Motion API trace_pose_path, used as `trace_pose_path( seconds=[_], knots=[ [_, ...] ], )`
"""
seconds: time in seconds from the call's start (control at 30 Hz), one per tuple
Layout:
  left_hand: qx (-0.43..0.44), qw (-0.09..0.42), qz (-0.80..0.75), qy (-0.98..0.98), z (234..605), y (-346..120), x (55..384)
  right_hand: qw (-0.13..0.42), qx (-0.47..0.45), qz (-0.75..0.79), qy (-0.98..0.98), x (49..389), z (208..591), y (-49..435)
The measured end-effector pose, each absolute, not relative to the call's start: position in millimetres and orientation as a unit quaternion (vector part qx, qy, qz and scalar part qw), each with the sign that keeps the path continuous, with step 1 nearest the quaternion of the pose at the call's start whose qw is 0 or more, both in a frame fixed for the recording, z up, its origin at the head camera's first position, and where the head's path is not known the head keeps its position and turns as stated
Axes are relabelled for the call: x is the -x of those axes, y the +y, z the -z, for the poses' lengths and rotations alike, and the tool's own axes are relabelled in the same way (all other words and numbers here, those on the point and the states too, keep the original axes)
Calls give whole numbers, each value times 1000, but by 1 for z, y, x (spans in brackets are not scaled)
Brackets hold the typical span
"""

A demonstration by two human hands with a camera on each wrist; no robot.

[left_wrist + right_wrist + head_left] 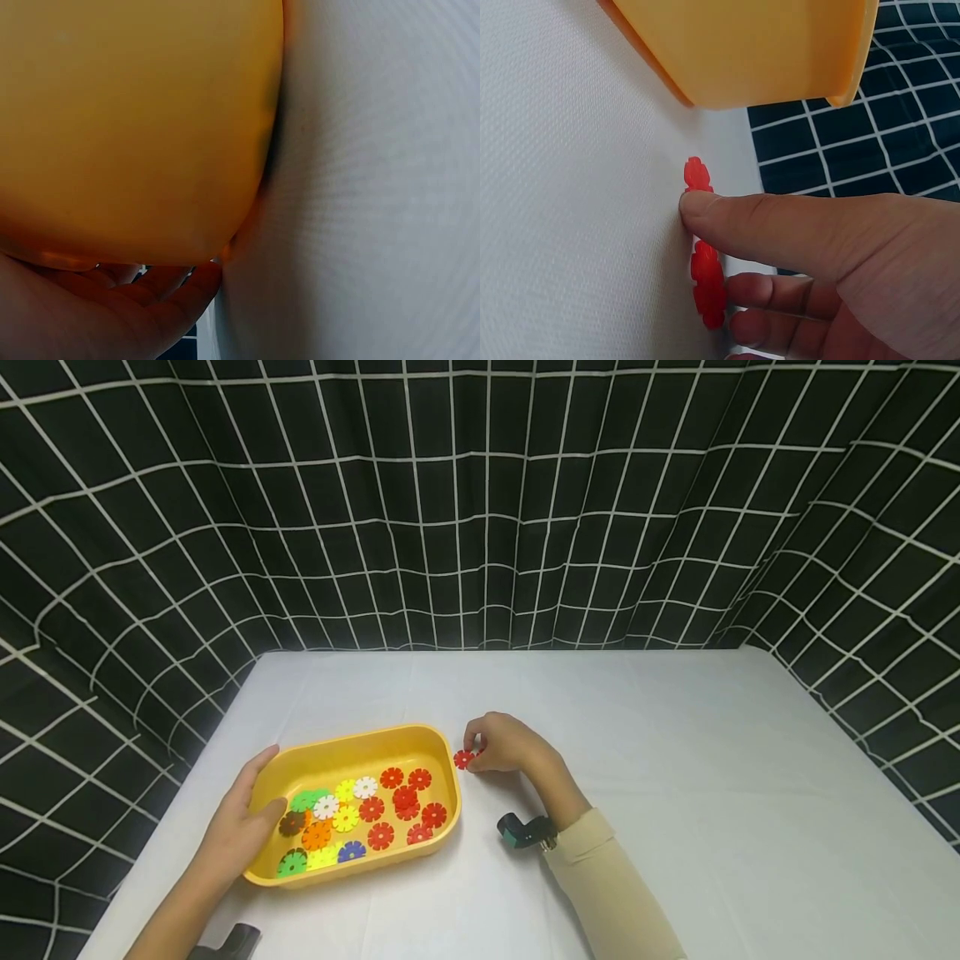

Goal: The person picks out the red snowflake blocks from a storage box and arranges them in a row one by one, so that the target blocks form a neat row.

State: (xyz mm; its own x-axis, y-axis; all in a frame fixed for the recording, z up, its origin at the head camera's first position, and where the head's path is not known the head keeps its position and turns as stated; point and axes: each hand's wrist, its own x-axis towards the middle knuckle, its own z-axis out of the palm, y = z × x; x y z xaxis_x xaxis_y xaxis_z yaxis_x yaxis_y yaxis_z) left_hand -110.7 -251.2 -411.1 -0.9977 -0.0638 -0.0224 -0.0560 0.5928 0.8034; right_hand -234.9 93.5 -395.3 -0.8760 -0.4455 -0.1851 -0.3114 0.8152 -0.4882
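Note:
At the left end of a yellow plastic bin (341,762), my left hand (238,831) grips the rim with the thumb inside. The left wrist view shows its fingers (184,304) against the bin's outer wall. Several notched plastic discs in red, orange, yellow, white, green, brown and blue lie in the bin. Just right of the bin, my right hand (510,745) pinches a red notched disc (463,760) low at the white tabletop. In the right wrist view, the thumb crosses in front of red disc edges (709,289); part of the red is hidden, so whether it is one disc or two is unclear.
A white cloth-covered table (720,793) extends to the right of my hands. Black curtain with a white grid (510,527) surrounds its back and sides. Dark wrist devices (525,832) are strapped on both arms.

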Motion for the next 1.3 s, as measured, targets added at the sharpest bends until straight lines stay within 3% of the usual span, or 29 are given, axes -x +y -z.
trace_pose_path(
  seconds=[1.3],
  knots=[
    [-38,2,450,-892,412,-252,111,148,172,186,956,230,393,86]
  ],
)
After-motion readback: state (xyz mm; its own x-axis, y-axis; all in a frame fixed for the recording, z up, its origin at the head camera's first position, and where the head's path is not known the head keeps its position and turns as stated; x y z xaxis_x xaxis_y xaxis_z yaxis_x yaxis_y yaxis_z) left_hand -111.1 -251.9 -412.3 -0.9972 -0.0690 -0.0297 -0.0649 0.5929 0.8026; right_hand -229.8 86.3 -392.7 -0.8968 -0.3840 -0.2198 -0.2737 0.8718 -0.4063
